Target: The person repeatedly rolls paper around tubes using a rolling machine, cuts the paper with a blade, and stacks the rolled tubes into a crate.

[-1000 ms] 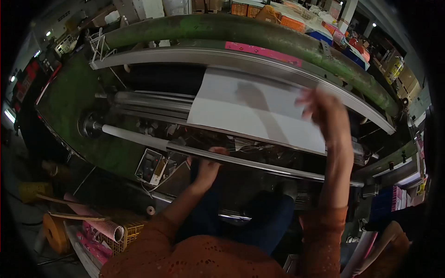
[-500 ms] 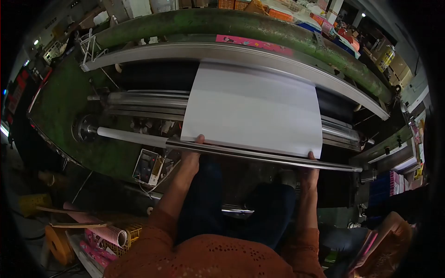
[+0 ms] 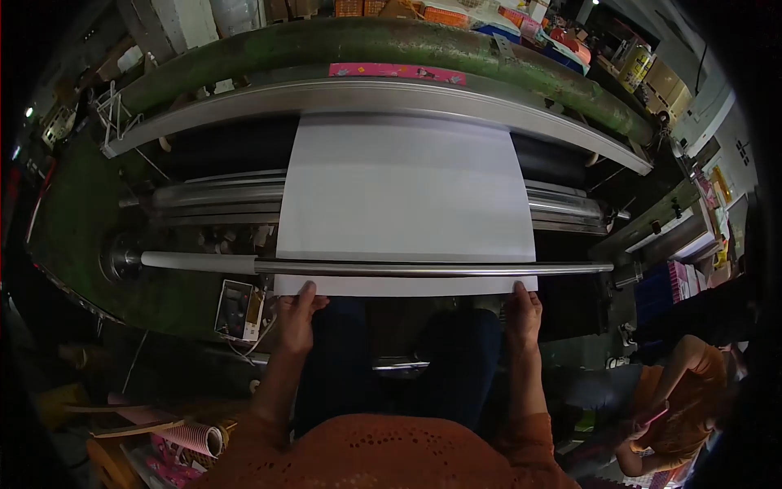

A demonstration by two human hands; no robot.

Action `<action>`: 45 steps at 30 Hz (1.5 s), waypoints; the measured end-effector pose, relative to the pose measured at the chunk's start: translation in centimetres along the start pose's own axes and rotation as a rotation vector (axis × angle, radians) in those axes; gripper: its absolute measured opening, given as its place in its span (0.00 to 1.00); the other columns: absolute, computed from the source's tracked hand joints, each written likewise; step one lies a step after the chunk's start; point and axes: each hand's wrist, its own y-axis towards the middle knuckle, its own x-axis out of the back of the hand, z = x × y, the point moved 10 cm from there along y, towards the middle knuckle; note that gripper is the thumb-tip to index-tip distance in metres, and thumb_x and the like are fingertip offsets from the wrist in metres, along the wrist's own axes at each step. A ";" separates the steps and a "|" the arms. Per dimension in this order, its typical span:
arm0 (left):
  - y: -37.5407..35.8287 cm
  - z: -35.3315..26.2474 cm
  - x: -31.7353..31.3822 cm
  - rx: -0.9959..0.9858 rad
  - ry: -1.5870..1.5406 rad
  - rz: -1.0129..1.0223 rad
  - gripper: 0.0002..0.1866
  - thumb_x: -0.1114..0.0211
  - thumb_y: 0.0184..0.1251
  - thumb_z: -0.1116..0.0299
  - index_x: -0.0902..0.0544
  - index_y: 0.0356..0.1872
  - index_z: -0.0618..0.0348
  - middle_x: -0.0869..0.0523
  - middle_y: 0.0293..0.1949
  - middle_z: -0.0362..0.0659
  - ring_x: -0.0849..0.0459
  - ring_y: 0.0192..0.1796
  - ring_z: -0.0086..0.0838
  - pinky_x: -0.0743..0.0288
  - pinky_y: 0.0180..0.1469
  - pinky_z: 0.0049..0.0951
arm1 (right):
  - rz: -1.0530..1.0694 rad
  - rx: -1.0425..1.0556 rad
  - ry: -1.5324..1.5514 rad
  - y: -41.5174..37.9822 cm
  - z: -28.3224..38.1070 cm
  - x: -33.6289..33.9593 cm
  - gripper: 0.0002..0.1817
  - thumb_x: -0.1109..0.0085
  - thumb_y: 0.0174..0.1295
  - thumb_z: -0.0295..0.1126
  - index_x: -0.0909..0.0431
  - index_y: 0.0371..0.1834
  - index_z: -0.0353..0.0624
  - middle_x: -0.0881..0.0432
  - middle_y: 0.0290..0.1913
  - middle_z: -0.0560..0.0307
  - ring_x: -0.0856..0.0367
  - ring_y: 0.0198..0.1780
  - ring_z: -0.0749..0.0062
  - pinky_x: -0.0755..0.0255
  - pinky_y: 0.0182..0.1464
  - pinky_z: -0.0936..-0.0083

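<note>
Your left hand (image 3: 298,316) and right hand (image 3: 524,312) each pinch the near edge of a wide white sheet (image 3: 405,187), close to its two corners, thumbs on top and fingers curled beneath. The sheet comes from under the long metal beam (image 3: 375,96), stretches toward you over the rollers (image 3: 220,196), and passes under a shiny bar (image 3: 440,269), so a narrow strip shows on your side. The strip's middle is unsupported between your hands. If one hand pulled harder, the sheet could skew along the bar and crease. A sharp tug might tear a corner, as the grip is only at the ends; a loose pinch could let one slip back. Should the bar turn, your fingertips, just beside it, might be caught.
</note>
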 end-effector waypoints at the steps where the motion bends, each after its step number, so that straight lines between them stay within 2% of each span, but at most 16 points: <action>1: -0.7 -0.3 0.2 0.023 0.031 -0.037 0.11 0.36 0.69 0.66 0.18 0.40 0.65 0.15 0.32 0.43 0.16 0.32 0.25 0.19 0.39 0.28 | -0.007 0.000 -0.002 -0.6 0.5 0.1 0.04 0.37 0.64 0.31 0.21 0.35 0.44 0.24 0.27 0.69 0.30 0.26 0.86 0.37 0.30 0.87; 6: -3.2 -4.4 -1.4 0.008 0.015 -0.034 0.12 0.35 0.68 0.67 0.21 0.46 0.64 0.16 0.37 0.42 0.17 0.33 0.26 0.19 0.37 0.28 | 0.004 0.015 -0.192 -3.3 3.9 0.4 0.08 0.37 0.64 0.33 0.20 0.34 0.40 0.22 0.27 0.67 0.29 0.27 0.85 0.35 0.32 0.85; 7: -3.2 -4.2 -1.2 0.034 -0.025 -0.050 0.13 0.35 0.68 0.67 0.22 0.48 0.62 0.16 0.38 0.42 0.17 0.34 0.26 0.19 0.37 0.28 | -0.023 0.044 -0.494 -3.9 5.4 1.1 0.15 0.34 0.62 0.36 0.21 0.43 0.35 0.19 0.36 0.59 0.24 0.36 0.79 0.31 0.39 0.82; 9: -3.2 -4.6 -1.2 0.064 -0.064 -0.073 0.13 0.35 0.68 0.67 0.22 0.49 0.61 0.17 0.39 0.42 0.17 0.34 0.26 0.19 0.36 0.28 | -0.070 0.647 -0.745 -8.0 12.2 -4.9 0.27 0.28 0.56 0.38 0.24 0.54 0.34 0.20 0.49 0.50 0.23 0.51 0.66 0.29 0.50 0.75; 10: -3.1 -5.1 -1.6 0.073 -0.095 -0.070 0.12 0.36 0.68 0.68 0.22 0.48 0.61 0.16 0.38 0.42 0.17 0.34 0.25 0.19 0.36 0.28 | -0.108 0.859 -1.144 -10.6 14.7 -8.3 0.36 0.24 0.46 0.37 0.27 0.61 0.41 0.25 0.58 0.47 0.31 0.64 0.54 0.36 0.62 0.65; 12: -2.4 -6.0 -2.4 0.090 -0.117 -0.069 0.12 0.36 0.68 0.68 0.22 0.48 0.60 0.16 0.38 0.42 0.17 0.34 0.25 0.19 0.36 0.28 | 0.175 0.994 -1.574 -11.6 14.0 -14.6 0.30 0.25 0.41 0.35 0.21 0.53 0.48 0.24 0.58 0.53 0.33 0.64 0.51 0.43 0.66 0.57; 15: -1.4 -6.4 -3.8 0.106 -0.130 -0.051 0.11 0.37 0.69 0.69 0.21 0.48 0.61 0.16 0.44 0.44 0.15 0.41 0.27 0.19 0.43 0.28 | 0.318 1.210 -1.556 -9.3 14.3 -18.7 0.07 0.30 0.46 0.30 0.16 0.29 0.48 0.22 0.53 0.58 0.30 0.62 0.54 0.43 0.62 0.57; 16: -1.8 -5.8 -4.3 0.105 -0.130 -0.058 0.11 0.37 0.69 0.69 0.21 0.48 0.61 0.16 0.44 0.44 0.15 0.41 0.27 0.19 0.43 0.28 | 0.364 1.087 -1.516 -7.1 14.2 -19.5 0.04 0.31 0.47 0.30 0.15 0.27 0.47 0.21 0.51 0.59 0.30 0.61 0.54 0.42 0.61 0.57; 20: -7.3 -9.3 -15.6 -1.044 1.156 0.349 0.18 0.35 0.61 0.70 0.21 0.53 0.61 0.22 0.54 0.48 0.24 0.58 0.40 0.30 0.62 0.39 | 0.520 0.828 -1.566 -0.6 11.4 -20.2 0.04 0.30 0.46 0.31 0.13 0.27 0.48 0.21 0.52 0.62 0.31 0.61 0.57 0.40 0.59 0.57; 21: -6.5 -8.0 -16.1 -1.041 1.160 0.345 0.18 0.35 0.61 0.70 0.21 0.53 0.61 0.22 0.54 0.48 0.24 0.58 0.40 0.30 0.62 0.39 | 0.568 0.727 -1.556 0.5 10.6 -20.0 0.04 0.30 0.45 0.31 0.13 0.26 0.48 0.21 0.51 0.62 0.31 0.60 0.58 0.39 0.58 0.58; 23: -7.0 -5.2 -17.9 -1.405 1.337 0.294 0.20 0.35 0.60 0.63 0.22 0.53 0.59 0.23 0.50 0.46 0.26 0.55 0.40 0.32 0.60 0.43 | 0.613 0.618 -1.544 1.1 9.2 -19.4 0.04 0.30 0.45 0.31 0.12 0.26 0.49 0.21 0.51 0.62 0.30 0.60 0.59 0.39 0.58 0.59; 26: -5.3 -3.9 -18.8 -1.450 1.546 0.205 0.23 0.36 0.60 0.54 0.23 0.52 0.58 0.23 0.48 0.45 0.26 0.52 0.39 0.34 0.56 0.46 | 0.613 0.662 -1.566 -0.1 8.2 -19.1 0.06 0.29 0.45 0.32 0.14 0.28 0.49 0.20 0.48 0.60 0.28 0.56 0.59 0.38 0.56 0.61; 28: -4.9 -3.8 -19.0 -1.458 1.569 0.180 0.23 0.39 0.63 0.50 0.23 0.50 0.57 0.23 0.48 0.45 0.26 0.51 0.38 0.34 0.53 0.44 | 0.245 0.992 -1.482 -3.5 10.5 -18.9 0.08 0.30 0.47 0.33 0.16 0.31 0.49 0.20 0.44 0.59 0.26 0.51 0.58 0.38 0.54 0.60; 32: -4.9 -4.8 -19.6 -1.471 1.588 0.075 0.24 0.51 0.71 0.44 0.22 0.41 0.56 0.22 0.41 0.43 0.25 0.45 0.35 0.33 0.47 0.36 | 0.226 1.259 -1.367 -8.9 6.2 -20.3 0.12 0.34 0.53 0.36 0.22 0.37 0.43 0.21 0.38 0.55 0.24 0.45 0.57 0.36 0.50 0.60; 39: -4.5 -5.8 -20.1 -1.513 1.481 0.002 0.21 0.51 0.73 0.49 0.21 0.34 0.56 0.21 0.30 0.41 0.22 0.34 0.34 0.32 0.39 0.33 | 0.261 1.318 -1.355 -7.2 5.9 -20.6 0.11 0.38 0.56 0.40 0.23 0.34 0.45 0.22 0.33 0.56 0.23 0.38 0.60 0.34 0.45 0.65; 45: -2.6 -6.3 -20.5 -1.165 1.553 0.171 0.14 0.41 0.67 0.56 0.24 0.28 0.55 0.20 0.31 0.42 0.23 0.33 0.33 0.32 0.34 0.32 | 0.393 1.034 -1.517 -5.5 5.5 -21.1 0.09 0.39 0.57 0.38 0.22 0.33 0.46 0.22 0.30 0.57 0.24 0.33 0.59 0.32 0.40 0.66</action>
